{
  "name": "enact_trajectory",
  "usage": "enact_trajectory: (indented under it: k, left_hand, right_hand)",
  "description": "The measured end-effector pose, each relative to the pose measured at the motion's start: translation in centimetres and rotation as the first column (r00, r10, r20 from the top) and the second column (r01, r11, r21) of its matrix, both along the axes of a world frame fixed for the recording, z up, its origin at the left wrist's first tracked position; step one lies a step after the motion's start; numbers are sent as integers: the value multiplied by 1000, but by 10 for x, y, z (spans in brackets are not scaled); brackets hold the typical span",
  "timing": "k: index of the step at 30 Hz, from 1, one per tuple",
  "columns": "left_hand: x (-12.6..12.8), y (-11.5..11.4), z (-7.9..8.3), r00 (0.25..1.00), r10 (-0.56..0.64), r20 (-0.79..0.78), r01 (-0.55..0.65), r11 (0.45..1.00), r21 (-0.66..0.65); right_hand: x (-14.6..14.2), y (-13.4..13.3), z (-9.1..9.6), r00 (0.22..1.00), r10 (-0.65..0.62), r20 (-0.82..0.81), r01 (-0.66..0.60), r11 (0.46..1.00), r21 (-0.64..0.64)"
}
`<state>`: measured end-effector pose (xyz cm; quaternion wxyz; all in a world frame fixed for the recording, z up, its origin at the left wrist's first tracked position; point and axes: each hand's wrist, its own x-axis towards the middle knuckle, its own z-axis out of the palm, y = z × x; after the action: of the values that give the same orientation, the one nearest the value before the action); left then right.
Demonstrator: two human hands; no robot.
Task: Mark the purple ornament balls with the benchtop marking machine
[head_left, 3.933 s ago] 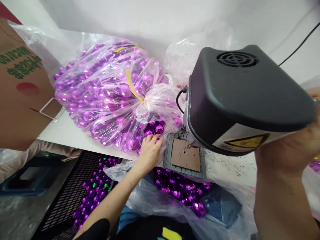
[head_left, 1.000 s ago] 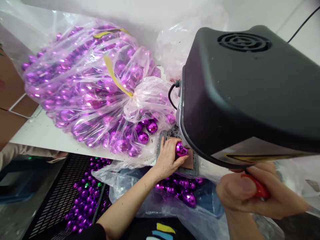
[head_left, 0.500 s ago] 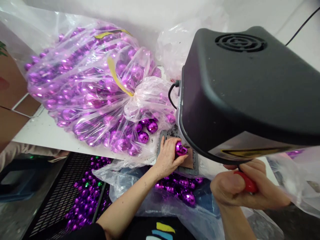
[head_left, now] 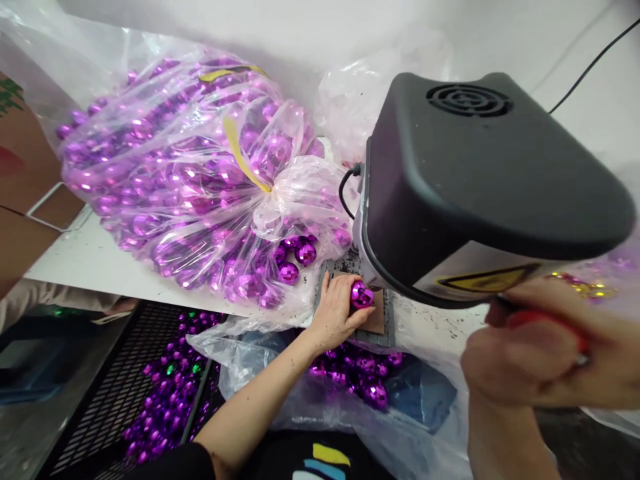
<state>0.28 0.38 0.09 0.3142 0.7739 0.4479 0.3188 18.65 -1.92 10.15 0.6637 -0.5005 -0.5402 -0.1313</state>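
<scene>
My left hand (head_left: 334,312) is closed around a shiny purple faceted ball (head_left: 361,295). It keeps the ball over a brown pad (head_left: 375,323) on the grey base plate (head_left: 389,327) beneath a black machine (head_left: 500,193). My right hand (head_left: 535,363), blurred, is wrapped around a red lever handle (head_left: 550,325) at the machine's front right. Whatever part of the machine meets the ball is mostly hidden by the housing. A few loose purple balls (head_left: 305,253) lie left of the plate.
A tied clear bag (head_left: 190,180) full of purple balls covers the table's left side. More purple balls (head_left: 373,393) lie in plastic across my lap. A black crate (head_left: 107,363) with purple and some green balls stands lower left, beside a cardboard box (head_left: 30,153). A person's sleeve (head_left: 55,299) shows at left.
My right hand has swung the red handle to the right and slightly up. My left hand still holds the purple ball in the same place. The view has shifted slightly.
</scene>
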Motion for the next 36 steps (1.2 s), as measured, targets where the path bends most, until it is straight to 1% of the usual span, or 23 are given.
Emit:
enact_trajectory:
  k: [1, 2, 3, 4, 6, 8, 11, 13, 14, 15, 17, 19, 20, 21, 23, 25, 26, 28, 30, 32, 34, 35, 36]
  left_hand:
    - [0, 0, 1, 1000, 4, 6, -4, 1000, -2]
    - [-2, 0, 2, 1000, 8, 14, -8, 1000, -3]
    - [-3, -1, 3, 1000, 10, 25, -10, 1000, -3]
    - [-6, -4, 5, 999, 8, 39, -8, 1000, -1]
    - [-12, -15, 9, 997, -18, 74, 17, 1000, 7]
    - [-16, -33, 11, 994, -92, 65, 91, 996, 18]
    - [-13, -63, 10, 972, -213, -102, 220, 974, 61]
    - [-8, -75, 8, 940, -261, -218, 287, 953, 97]
    - [-7, -76, 8, 932, -273, -238, 306, 945, 116]
    - [-8, -73, 9, 935, -271, -230, 307, 942, 134]
    - [-17, -53, 14, 962, -202, -182, 235, 955, 183]
    - [-35, -20, 21, 981, -31, -190, 76, 968, 237]
    - [-45, -1, 24, 964, 70, -256, -1, 965, 261]
    - [-55, 18, 27, 924, 169, -342, -72, 958, 278]
    - [-68, 53, 28, 804, 304, -511, -165, 940, 300]
    - [-71, 77, 26, 711, 346, -612, -197, 934, 299]
    - [-70, 85, 25, 686, 344, -641, -205, 937, 284]
    - [-67, 93, 24, 676, 315, -667, -213, 949, 232]
    - [-66, 91, 27, 721, 286, -631, -231, 958, 170]
    - [-70, 82, 35, 845, 260, -467, -246, 965, 92]
    - [-74, 68, 43, 970, 202, -139, -215, 972, -89]
    - [-75, 60, 46, 985, 164, 57, -148, 963, -225]
    - [-75, 51, 47, 961, 136, 240, -41, 930, -364]
  right_hand:
    - [0, 6, 15, 1000, -7, 13, 7, 1000, 2]
    - [-1, 13, 29, 997, -79, 24, 78, 996, 36]
    - [-2, 19, 41, 993, -103, 50, 103, 995, 11]
    - [-3, 25, 50, 993, -90, 76, 91, 996, -10]
    - [-6, 32, 61, 996, -36, 87, 40, 998, -45]
    - [-6, 36, 62, 998, 23, 62, -19, 998, -58]
    - [-3, 38, 56, 998, 53, 42, -50, 997, -52]
    - [-1, 39, 53, 997, 76, 20, -76, 997, -28]
    - [0, 39, 52, 996, 83, 7, -83, 996, -19]
    - [1, 40, 53, 996, 89, -5, -89, 996, -18]
    - [1, 41, 56, 996, 88, -16, -88, 996, -28]
    - [1, 43, 60, 998, 59, -11, -60, 997, -47]
    - [1, 45, 61, 999, 48, -8, -48, 997, -60]
    - [1, 47, 63, 999, 37, -2, -37, 997, -75]
    - [2, 53, 65, 999, 32, -3, -32, 993, -112]
    - [3, 59, 64, 999, 35, -18, -37, 993, -116]
    - [3, 61, 64, 999, 31, -24, -34, 994, -108]
    - [5, 64, 63, 999, 27, -38, -31, 995, -98]
    - [5, 64, 63, 999, 30, -44, -35, 994, -100]
    - [5, 63, 63, 998, 42, -38, -46, 993, -108]
    - [4, 62, 64, 998, 55, -23, -58, 992, -115]
    - [4, 62, 64, 998, 65, -20, -67, 991, -113]
    - [3, 62, 64, 997, 73, -21, -75, 991, -110]
